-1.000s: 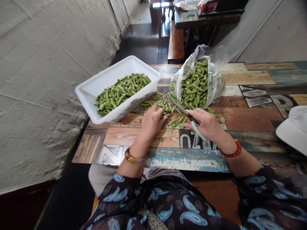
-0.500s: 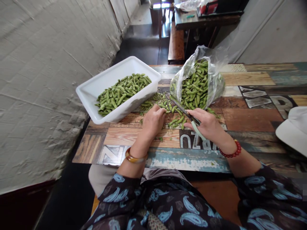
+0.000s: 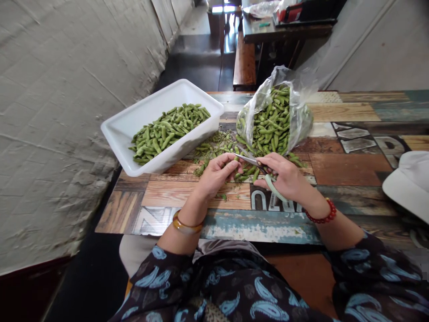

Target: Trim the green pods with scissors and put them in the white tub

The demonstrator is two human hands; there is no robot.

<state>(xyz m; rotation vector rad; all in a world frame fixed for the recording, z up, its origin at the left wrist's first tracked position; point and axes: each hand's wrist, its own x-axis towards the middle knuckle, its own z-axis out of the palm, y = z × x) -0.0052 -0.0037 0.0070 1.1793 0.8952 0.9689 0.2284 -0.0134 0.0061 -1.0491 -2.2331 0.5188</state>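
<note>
Scissors [image 3: 275, 188] with pale green handles are in my right hand [image 3: 286, 175], their blades apart and pointing left. My left hand [image 3: 219, 173] pinches a green soybean pod [image 3: 236, 158] at the blade tips. Loose pods [image 3: 247, 171] lie on the table just beyond and between my hands. Small trimmed bits [image 3: 214, 148] are heaped beside the white plastic tub [image 3: 115, 125], which holds many pods. To the right of that heap, a clear plastic bag [image 3: 250, 120] stands open toward me, full of pods.
The patchwork-print table [image 3: 348, 167] extends right, where a white cap [image 3: 407, 181] sits at the edge. A rough white wall [image 3: 63, 98] runs along the left. Behind are a wooden bench [image 3: 244, 62] and another table [image 3: 288, 31] with things on it.
My left hand has lifted from the loose pods with a pod in its fingers, turning toward the scissors. The scissor blades have swung left to meet it.
</note>
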